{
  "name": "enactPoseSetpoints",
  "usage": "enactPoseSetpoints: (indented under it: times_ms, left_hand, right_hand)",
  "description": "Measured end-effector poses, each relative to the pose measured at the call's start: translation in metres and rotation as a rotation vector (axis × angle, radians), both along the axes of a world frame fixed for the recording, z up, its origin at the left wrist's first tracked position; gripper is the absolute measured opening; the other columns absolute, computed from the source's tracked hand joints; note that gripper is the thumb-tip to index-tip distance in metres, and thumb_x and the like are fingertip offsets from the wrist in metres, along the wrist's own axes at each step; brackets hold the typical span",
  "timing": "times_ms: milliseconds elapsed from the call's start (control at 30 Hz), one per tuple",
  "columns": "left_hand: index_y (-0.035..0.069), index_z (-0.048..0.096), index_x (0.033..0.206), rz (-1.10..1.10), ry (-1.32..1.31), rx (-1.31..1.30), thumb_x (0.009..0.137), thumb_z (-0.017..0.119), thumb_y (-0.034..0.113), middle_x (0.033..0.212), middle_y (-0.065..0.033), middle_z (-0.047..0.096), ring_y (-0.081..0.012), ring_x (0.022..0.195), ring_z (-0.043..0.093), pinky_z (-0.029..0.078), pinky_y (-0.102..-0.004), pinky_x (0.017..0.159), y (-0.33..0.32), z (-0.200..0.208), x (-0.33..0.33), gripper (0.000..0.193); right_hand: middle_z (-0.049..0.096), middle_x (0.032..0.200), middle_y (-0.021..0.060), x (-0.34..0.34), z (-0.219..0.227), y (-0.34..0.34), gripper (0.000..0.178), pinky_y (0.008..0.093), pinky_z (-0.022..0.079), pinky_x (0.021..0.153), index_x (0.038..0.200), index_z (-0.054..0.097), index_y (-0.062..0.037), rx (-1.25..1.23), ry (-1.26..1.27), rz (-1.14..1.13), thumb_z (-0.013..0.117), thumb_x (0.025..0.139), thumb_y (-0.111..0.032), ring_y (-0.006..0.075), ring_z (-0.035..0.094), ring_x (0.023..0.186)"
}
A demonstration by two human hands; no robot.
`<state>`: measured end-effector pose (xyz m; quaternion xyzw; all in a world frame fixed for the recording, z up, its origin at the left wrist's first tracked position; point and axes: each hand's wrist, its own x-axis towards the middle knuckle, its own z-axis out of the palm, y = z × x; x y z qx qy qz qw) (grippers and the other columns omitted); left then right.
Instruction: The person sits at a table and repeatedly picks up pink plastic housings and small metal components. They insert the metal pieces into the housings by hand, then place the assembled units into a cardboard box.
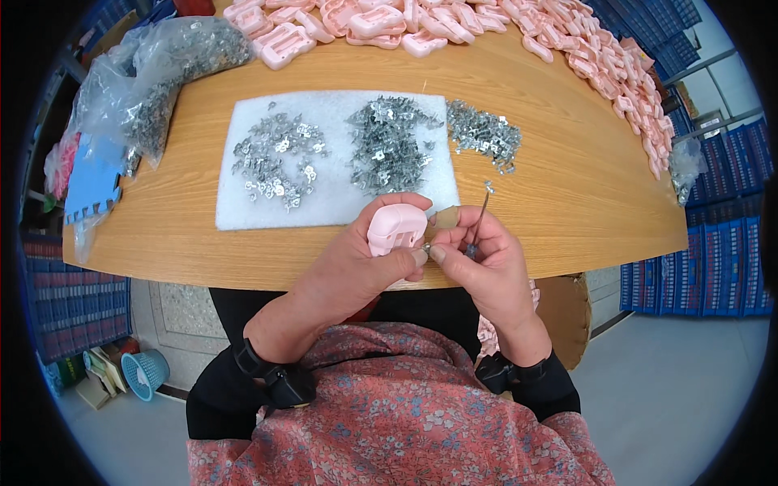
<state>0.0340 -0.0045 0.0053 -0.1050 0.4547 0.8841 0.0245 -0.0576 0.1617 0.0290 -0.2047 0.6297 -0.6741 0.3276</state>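
Note:
A pink plastic housing (397,223) with slots in it is in the grip of my left hand (353,257), over the table's near edge. My right hand (489,257) is closed beside it, thumb and forefinger pinching a small metal clip (427,247) against the housing's right side. The same hand also keeps a thin tool (481,212), like a small screwdriver, its metal shaft pointing up and away. By the tool's tip is a small shiny metal piece (489,186); whether it touches the tip I cannot tell. A tan wrap covers one right finger.
A white foam sheet (332,212) bears two piles of metal clips, the left (279,158) looser than the right (391,146). Another clip pile (485,136) lies right of it. Pink housings (583,57) line the far edge. A plastic bag of metal parts (174,69) sits left.

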Motion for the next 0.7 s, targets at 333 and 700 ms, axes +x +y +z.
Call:
enactPoseSetpoints:
  times_ms: [333, 700]
  left_hand:
    - [0.007, 0.045, 0.134, -0.140, -0.207, 0.409, 0.106, 0.020, 0.053, 0.089, -0.0108, 0.063, -0.0260, 0.074, 0.068, 0.060, -0.0451, 0.073, -0.011, -0.002, 0.002, 0.060]
    - [0.006, 0.054, 0.119, -0.128, -0.243, 0.385, 0.106, 0.024, 0.052, 0.089, -0.0091, 0.062, -0.0244, 0.075, 0.067, 0.060, -0.0449, 0.074, -0.010, -0.001, 0.002, 0.057]
  right_hand:
    - [0.067, 0.091, 0.0035, -0.005, -0.007, -0.015, 0.023, 0.0217, 0.052, 0.070, 0.109, 0.058, -0.0013, 0.069, 0.365, -0.007, 0.070, 0.089, -0.003, 0.0062, 0.063, 0.081]
    - [0.068, 0.085, 0.0104, -0.003, -0.002, -0.023, 0.020, 0.0306, 0.056, 0.062, 0.101, 0.060, -0.0027, 0.263, 0.879, -0.012, 0.071, 0.085, -0.004, 0.0180, 0.070, 0.076]
